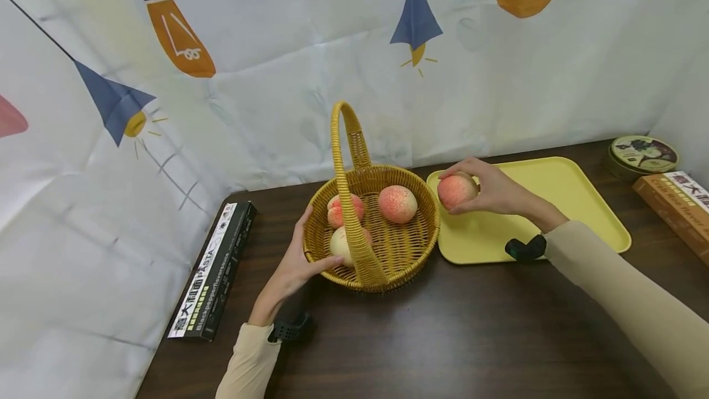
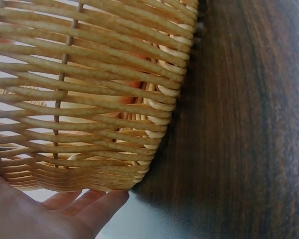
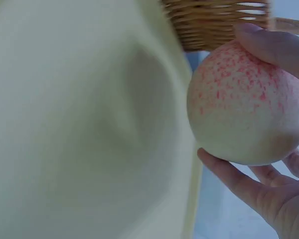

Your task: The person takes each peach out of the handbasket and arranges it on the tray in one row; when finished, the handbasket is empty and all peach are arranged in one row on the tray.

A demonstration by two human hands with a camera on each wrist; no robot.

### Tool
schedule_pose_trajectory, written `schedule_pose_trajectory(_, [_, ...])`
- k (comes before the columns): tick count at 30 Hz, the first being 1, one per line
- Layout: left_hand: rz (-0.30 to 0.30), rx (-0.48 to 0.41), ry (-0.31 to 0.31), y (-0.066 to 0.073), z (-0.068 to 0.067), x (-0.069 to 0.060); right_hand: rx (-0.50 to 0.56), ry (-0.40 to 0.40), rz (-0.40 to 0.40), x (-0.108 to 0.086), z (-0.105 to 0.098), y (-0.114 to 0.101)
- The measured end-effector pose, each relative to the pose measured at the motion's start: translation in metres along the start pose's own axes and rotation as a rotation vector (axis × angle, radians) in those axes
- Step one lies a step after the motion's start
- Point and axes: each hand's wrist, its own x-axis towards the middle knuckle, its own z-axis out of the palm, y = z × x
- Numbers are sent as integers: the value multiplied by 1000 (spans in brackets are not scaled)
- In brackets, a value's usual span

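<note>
My right hand [image 1: 490, 188] pinches a pink-and-cream peach [image 1: 456, 191] above the left end of the yellow tray [image 1: 532, 171]; in the right wrist view thumb and fingers lie on opposite sides of the peach [image 3: 249, 107]. A woven basket [image 1: 410, 270] with a tall handle stands left of the tray, with several peaches inside, one [image 1: 397, 204] at the right and one [image 1: 340, 245] partly behind the handle. My left hand [image 1: 296, 263] holds the basket's left side, thumb at the rim. In the left wrist view its fingers [image 2: 102, 209] touch the basket's wicker wall [image 2: 89, 119].
A black pasta box [image 1: 213, 270] lies at the table's left. Toward the back right are a round tin [image 1: 642, 156] and an orange-brown box [image 1: 678, 208]. A patterned cloth [image 1: 266, 109] hangs behind the dark table [image 1: 421, 343].
</note>
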Motion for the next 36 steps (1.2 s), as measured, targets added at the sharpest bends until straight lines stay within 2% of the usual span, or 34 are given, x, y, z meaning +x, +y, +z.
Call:
schedule_pose_trajectory(7, [7,-31,-9,3,1,2,-77,-65,-9,6,7,13])
schedule_pose_trajectory(14, [10,-20,-3,3,0,2,-32,-120,7,8,2,11])
schedule_pose_trajectory(19, [6,-15,5,3,-2,1,-2,-122,10,9,2,10])
schedule_pose_trajectory(25, [5,-14,2,3,-2,1,13,-103,-33,9,5,11])
schedule_pose_trajectory(29, [2,-6,3,2,-2,1,3,-95,-96,13,10,14])
schedule_pose_trajectory(36, [0,-7,5,0,0,1,-66,-72,-168,18,20,19])
